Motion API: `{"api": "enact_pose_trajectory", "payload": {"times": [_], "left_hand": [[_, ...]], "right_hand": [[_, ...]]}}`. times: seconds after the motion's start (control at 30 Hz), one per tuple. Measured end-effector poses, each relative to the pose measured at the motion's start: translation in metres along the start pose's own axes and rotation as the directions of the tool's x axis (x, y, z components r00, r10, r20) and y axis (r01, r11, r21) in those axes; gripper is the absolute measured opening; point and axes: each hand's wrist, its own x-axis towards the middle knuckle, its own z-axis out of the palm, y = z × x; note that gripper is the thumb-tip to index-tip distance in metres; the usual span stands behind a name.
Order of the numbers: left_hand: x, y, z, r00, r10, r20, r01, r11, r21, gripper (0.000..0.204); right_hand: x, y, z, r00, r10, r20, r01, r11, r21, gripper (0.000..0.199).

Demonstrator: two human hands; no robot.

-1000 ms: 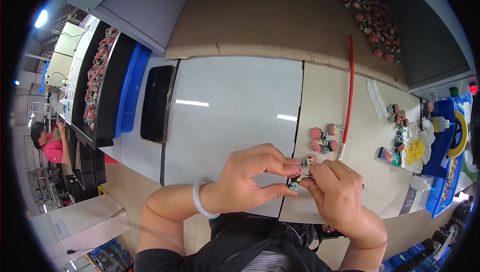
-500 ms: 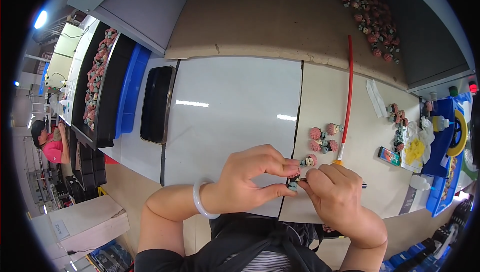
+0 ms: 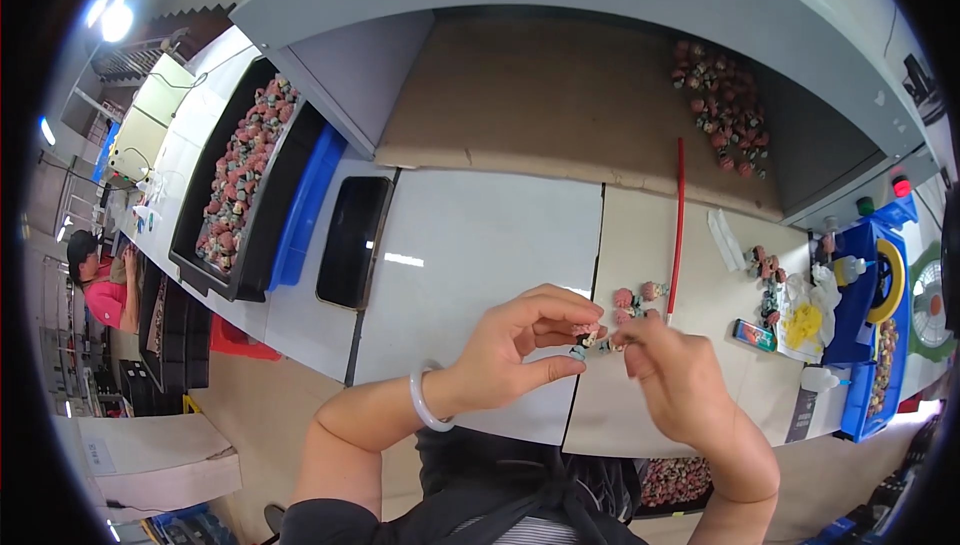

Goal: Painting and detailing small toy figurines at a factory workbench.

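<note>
- Left hand (image 3: pixel 510 345) pinches a small pink figure (image 3: pixel 583 335) between thumb and fingertips.
- Right hand (image 3: pixel 680 380), blurred, fingers closed just right of it, possibly gripping a thin tool.

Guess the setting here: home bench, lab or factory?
Most likely a small-parts assembly line in a factory: a black tray piled with pink figurines, more heaped on the brown mat, another seated person at the next bench.

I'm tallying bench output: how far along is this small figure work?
Done, it seems: a few pink figures lie beside the red rod. In hand: the left hand pinches one small figure while the right hand works at it. Left: the black tray looks full of similar pieces.
</note>
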Motion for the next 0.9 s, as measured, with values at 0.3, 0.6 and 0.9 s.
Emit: {"api": "enact_pose_trajectory", "payload": {"times": [0.3,0.6,0.9], "left_hand": [[0.001,0.008,0.002,0.999,-0.034,0.001,0.034,0.998,0.058,0.044],[0.007,0.006,-0.001,0.999,-0.039,0.031,0.031,0.975,0.221,0.043],[0.006,0.004,-0.003,0.998,-0.026,0.050,0.007,0.935,0.355,0.043]], "right_hand": [[0.003,0.008,0.014,0.987,-0.159,-0.036,0.143,0.948,-0.286,0.028],[0.002,0.010,0.008,0.993,-0.094,0.068,0.108,0.965,-0.238,0.022],[0.003,0.017,0.010,0.990,0.018,0.138,0.001,0.990,-0.140,0.020]]}}
